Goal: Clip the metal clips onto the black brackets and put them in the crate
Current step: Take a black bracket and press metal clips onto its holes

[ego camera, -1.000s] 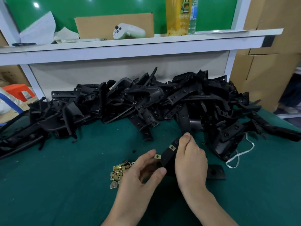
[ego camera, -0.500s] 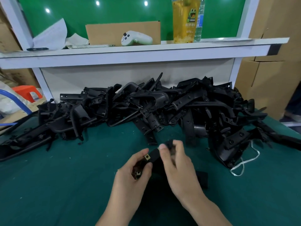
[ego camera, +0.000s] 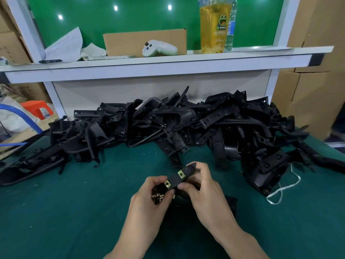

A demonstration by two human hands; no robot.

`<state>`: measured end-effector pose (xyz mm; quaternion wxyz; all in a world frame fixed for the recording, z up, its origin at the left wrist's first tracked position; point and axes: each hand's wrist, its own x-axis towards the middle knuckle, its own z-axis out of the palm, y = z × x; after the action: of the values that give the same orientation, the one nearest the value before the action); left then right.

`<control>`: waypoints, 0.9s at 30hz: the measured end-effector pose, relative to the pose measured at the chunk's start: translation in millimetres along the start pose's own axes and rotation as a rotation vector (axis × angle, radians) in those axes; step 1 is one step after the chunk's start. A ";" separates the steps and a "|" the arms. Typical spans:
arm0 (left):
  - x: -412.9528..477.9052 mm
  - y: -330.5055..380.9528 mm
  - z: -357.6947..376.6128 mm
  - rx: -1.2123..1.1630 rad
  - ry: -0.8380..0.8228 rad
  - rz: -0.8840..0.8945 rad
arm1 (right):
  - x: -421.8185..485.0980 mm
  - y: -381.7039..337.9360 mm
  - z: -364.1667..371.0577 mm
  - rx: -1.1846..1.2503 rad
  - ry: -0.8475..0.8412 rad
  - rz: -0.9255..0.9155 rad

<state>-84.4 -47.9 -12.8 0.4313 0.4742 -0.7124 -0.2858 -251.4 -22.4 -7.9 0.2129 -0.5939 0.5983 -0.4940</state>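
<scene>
Both hands hold one black bracket (ego camera: pixel 183 174) above the green table, its free tip pointing up and right. Two brass metal clips sit on it: one clip (ego camera: pixel 181 173) near the middle, another clip (ego camera: pixel 167 184) at the lower left end. My left hand (ego camera: pixel 149 200) pinches that lower left end at the clip. My right hand (ego camera: pixel 203 191) curls round the bracket's right side. A few loose brass clips (ego camera: pixel 156 197) show under my left fingers. A long pile of black brackets (ego camera: pixel 186 128) lies behind. No crate is in view.
The green mat (ego camera: pixel 74 212) covers the table. A white string (ego camera: pixel 280 189) lies at the right by the pile. Above the pile a white shelf (ego camera: pixel 168 62) carries a controller, a cardboard piece, papers and a yellow drink cup. Cardboard boxes (ego camera: pixel 308 90) stand at the right.
The bracket was lifted off the mat and turned in both hands. My left hand moved from beside the clip heap onto the bracket's end, where a second clip now sits.
</scene>
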 end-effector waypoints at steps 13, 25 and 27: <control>0.2 -1.9 -1.1 0.015 0.092 0.122 | -3.3 -5.5 4.2 0.010 0.034 -0.086; 0.4 9.7 -10.3 0.039 0.170 0.309 | -8.2 -19.3 -1.1 0.096 0.057 -0.155; 0.3 10.1 -10.0 0.047 0.151 0.325 | -8.5 -20.7 -4.2 0.031 0.016 -0.150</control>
<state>-79.9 -44.2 0.2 0.5128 0.3832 -0.7516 -0.1591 -242.8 -9.1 8.5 0.1797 -0.6299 0.5458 -0.5226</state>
